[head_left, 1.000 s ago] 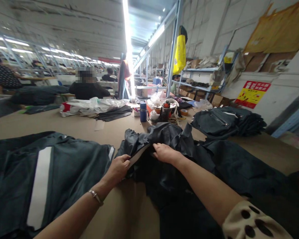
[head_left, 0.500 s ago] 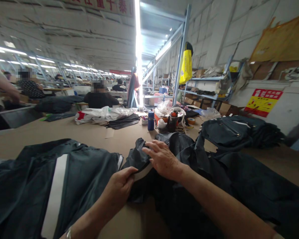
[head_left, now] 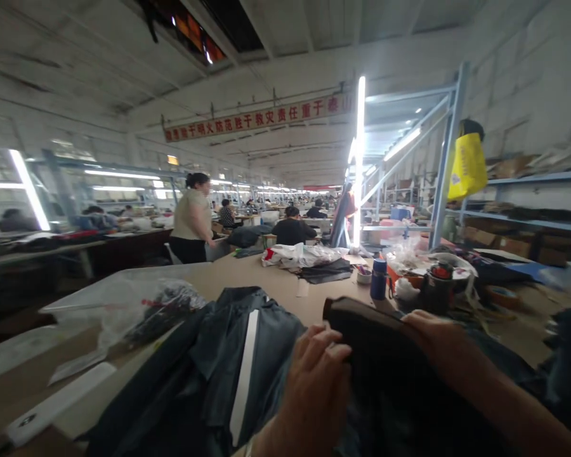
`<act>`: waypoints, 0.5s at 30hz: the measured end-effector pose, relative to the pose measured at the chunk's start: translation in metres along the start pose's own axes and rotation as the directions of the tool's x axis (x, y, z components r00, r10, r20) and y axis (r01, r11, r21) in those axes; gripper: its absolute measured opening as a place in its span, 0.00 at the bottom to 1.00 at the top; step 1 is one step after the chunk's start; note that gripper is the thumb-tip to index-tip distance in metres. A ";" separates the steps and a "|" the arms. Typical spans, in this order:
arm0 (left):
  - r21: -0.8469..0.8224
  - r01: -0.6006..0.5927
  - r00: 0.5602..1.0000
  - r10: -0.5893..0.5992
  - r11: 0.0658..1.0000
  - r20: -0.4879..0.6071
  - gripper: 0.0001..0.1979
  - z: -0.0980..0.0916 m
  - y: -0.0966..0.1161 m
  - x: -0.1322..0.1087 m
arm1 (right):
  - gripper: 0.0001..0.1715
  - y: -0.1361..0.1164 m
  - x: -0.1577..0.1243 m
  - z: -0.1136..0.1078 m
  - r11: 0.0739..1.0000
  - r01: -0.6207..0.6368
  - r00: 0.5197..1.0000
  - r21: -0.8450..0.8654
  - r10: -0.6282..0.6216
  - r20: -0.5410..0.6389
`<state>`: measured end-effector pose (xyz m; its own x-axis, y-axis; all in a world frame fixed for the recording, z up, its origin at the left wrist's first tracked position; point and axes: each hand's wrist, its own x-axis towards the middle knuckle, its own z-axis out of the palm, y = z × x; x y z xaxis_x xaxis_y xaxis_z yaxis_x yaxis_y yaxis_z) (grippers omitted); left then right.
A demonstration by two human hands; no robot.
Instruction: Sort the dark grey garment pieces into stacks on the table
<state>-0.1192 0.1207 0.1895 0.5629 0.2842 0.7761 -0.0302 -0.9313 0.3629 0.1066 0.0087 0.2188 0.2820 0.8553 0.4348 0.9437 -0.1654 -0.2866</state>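
Note:
A dark garment (head_left: 385, 362) is raised in front of me, its stiff upper edge turned up between my two hands. My right hand (head_left: 450, 346) is closed on that edge on the right, thumb and fingers pressed over the cloth. At the garment's left edge, my left hand (head_left: 316, 381) has its fingers bent and pinched together on the fabric. The lower part of the cloth falls into shadow. Left of it, a second dark garment (head_left: 190, 381) with a pale reflective strip (head_left: 245, 374) lies spread on the brown table (head_left: 219, 273).
A clear plastic bag (head_left: 124, 304) lies at the left. Farther back are white plastic bags (head_left: 299, 255), a blue bottle (head_left: 379, 279), a dark flask (head_left: 436, 289) and a tape roll (head_left: 503, 295). A person (head_left: 193, 219) stands beyond the table; a yellow bag (head_left: 467, 166) hangs from a post.
My view has swung left. The held garment's edge is lifted higher and turned over; my right hand has moved from lying over the cloth to gripping its right edge.

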 end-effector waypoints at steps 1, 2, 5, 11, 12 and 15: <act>-0.126 0.067 0.998 -0.065 0.990 0.025 0.10 0.005 0.005 -0.002 | 0.19 -0.003 0.003 -0.005 0.999 -0.016 0.998 0.032 0.018 -0.068; -0.282 0.206 0.978 -0.188 0.937 0.092 0.08 0.011 0.008 -0.004 | 0.20 -0.008 0.005 -0.008 0.998 -0.024 0.993 0.058 0.030 -0.116; -0.658 0.640 0.743 -0.540 0.397 0.397 0.17 0.035 0.012 -0.008 | 0.16 -0.036 -0.001 0.002 0.994 -0.058 0.991 0.095 0.069 -0.114; -0.741 0.671 0.655 -0.495 0.032 0.571 0.27 0.035 0.001 -0.015 | 0.07 -0.075 -0.031 0.066 0.906 -0.190 0.970 0.378 0.114 0.213; -0.735 0.676 0.653 -0.504 0.053 0.565 0.25 0.032 -0.002 -0.016 | 0.08 -0.073 -0.034 0.072 0.882 -0.216 0.963 0.418 0.122 0.240; -0.747 0.664 0.618 -0.532 -0.041 0.579 0.22 0.030 -0.010 -0.020 | 0.09 -0.062 -0.038 0.073 0.864 -0.223 0.965 0.451 0.131 0.226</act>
<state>-0.1054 0.1176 0.1553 0.8421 0.5393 -0.0115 -0.2422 0.3971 0.8852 0.0247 0.0225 0.1577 0.3568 0.9148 0.1895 0.6744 -0.1119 -0.7298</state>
